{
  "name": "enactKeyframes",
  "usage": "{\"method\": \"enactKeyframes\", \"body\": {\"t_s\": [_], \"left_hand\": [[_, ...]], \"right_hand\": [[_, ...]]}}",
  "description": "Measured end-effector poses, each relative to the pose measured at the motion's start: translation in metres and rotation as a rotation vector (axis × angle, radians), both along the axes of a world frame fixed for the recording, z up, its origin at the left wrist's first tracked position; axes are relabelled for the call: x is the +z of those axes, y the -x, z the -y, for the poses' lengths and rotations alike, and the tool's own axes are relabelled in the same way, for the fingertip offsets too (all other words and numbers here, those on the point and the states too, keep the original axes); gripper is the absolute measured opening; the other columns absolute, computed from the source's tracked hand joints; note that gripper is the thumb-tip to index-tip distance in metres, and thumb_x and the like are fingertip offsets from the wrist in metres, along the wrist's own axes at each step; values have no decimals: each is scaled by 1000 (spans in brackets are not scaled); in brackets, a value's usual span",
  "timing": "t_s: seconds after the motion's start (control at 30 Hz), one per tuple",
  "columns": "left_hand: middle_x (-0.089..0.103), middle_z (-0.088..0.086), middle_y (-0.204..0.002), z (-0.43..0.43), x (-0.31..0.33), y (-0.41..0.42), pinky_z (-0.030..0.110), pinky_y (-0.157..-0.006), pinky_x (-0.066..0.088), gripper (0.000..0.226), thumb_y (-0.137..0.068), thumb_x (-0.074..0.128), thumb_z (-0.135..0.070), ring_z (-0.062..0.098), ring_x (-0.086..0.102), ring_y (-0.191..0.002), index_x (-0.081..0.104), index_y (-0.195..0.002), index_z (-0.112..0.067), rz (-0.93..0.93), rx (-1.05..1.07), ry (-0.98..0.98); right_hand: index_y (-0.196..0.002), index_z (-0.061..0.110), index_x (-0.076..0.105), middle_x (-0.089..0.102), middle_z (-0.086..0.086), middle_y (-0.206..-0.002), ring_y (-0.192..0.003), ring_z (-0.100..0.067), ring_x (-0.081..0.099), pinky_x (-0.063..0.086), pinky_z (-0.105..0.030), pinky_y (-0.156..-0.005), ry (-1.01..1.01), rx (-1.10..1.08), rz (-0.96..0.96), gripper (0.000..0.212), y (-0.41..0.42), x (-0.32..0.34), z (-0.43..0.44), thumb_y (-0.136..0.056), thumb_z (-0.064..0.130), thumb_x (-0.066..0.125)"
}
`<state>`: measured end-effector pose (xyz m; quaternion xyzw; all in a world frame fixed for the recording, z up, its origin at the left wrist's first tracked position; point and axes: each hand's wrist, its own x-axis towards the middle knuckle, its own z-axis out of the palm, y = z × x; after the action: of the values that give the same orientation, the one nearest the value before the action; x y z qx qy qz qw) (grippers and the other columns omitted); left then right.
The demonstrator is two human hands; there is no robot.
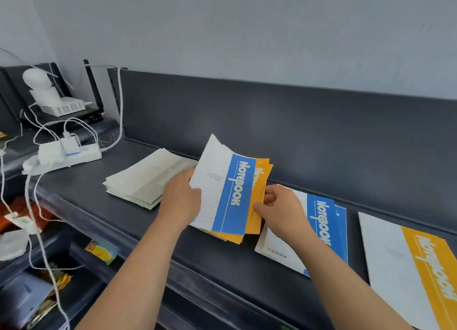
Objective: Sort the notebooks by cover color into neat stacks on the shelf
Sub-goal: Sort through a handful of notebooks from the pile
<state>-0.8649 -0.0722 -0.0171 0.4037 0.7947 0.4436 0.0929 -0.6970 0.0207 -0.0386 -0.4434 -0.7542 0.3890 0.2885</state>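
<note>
1. At the near right end of the shelf, an orange notebook lies flat with its cover up, apart from the rest; it reads as the start of the orange pile, set far out so the colours cannot mix
2. Just left of it, with a bare strip between, the blue stack lies flat under your right wrist; its edges are a little stepped, so it will want squaring before it counts as neat
3. Above that stack your right hand pinches the free edge of the orange notebooks between thumb and curled fingers, likely to peel them off from behind
4. Your left hand grips the bundle from its left side, thumb across the front cover, and holds it tilted up and fanned so that each colour band shows at a glance; the blue notebook in front hides most of the orange ones
5. I judge you are mid-sort: the bundle is mixed, and its blue cover belongs on the stack just below your right hand
6. Further left a pale stack lies flat with no colour showing; whether these are notebooks face down I cannot tell
7. Farthest off, a power strip with white cables sits at the shelf's left end, away from the piles
</note>
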Motion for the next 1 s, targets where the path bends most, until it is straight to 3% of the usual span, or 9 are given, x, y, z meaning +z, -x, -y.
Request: {"method": "enactKeyframes", "body": {"t_s": [0.13,0.27,0.37,0.5,0.57,0.7,0.77,0.87,1.0], "left_hand": [[64,-4,-99,-11,-7,30,26,-55,42,40,-88,39,1,15,57,-81,63,-110,-21,-41,-58,52],[63,-4,-104,-18,-16,44,21,-56,40,35,-91,39,-1,14,53,-83,60,-112,-19,-117,-125,135],[59,2,-111,-20,-25,51,23,-68,39,35,-92,43,-3,16,50,-93,59,-118,-19,-202,-131,160],[54,-2,-104,-18,-30,57,19,-62,39,30,-91,46,-4,18,50,-96,61,-110,-21,-177,-134,92],[60,-7,-99,-15,-26,57,22,-64,43,31,-89,47,-2,19,54,-95,62,-106,-23,-152,-128,-4],[62,-14,-105,-8,-6,43,10,-59,39,31,-90,50,-4,4,57,-91,58,-114,-22,44,-222,-167],[63,-16,-106,-7,3,30,13,-60,46,32,-90,53,-6,1,61,-92,56,-116,-25,158,-289,-219],[66,-13,-108,-12,5,3,23,-64,55,37,-92,56,-9,7,64,-95,50,-123,-28,327,-354,-226],[63,-14,-109,-27,-12,-37,7,-55,47,32,-94,48,-7,0,60,-90,52,-121,-25,228,-448,-132]], "right_hand": [[-100,18,57,66,4,-95,-82,-10,63,50,-18,-60,14,-58,82,12,28,-10,0,-90,24,59],[-95,17,51,60,1,-98,-83,-11,58,43,-16,-58,-44,-93,292,9,43,-18,2,-93,25,53],[-100,15,51,56,-4,-105,-80,-11,53,38,-15,-55,-124,-82,470,12,51,-19,5,-97,25,45],[-110,14,54,46,-5,-117,-78,-11,48,38,-16,-62,-194,-87,593,21,51,-16,11,-98,26,43],[-111,15,56,47,-3,-118,-79,-11,51,39,-17,-66,-209,-116,513,20,47,-13,14,-96,24,46],[-102,17,56,61,2,-99,-81,-9,58,46,-18,-64,-147,-176,174,12,29,-2,22,-96,22,48],[-111,24,54,59,13,-94,-81,0,57,45,-11,-61,-34,-165,1,16,18,3,28,-96,23,49],[-112,29,55,67,19,-94,-81,5,62,46,-13,-57,35,-210,-145,17,-6,3,33,-96,29,49],[-98,35,56,69,13,-83,-69,-2,65,45,-13,-51,-42,-361,-165,14,-43,2,33,-93,22,55]]}}
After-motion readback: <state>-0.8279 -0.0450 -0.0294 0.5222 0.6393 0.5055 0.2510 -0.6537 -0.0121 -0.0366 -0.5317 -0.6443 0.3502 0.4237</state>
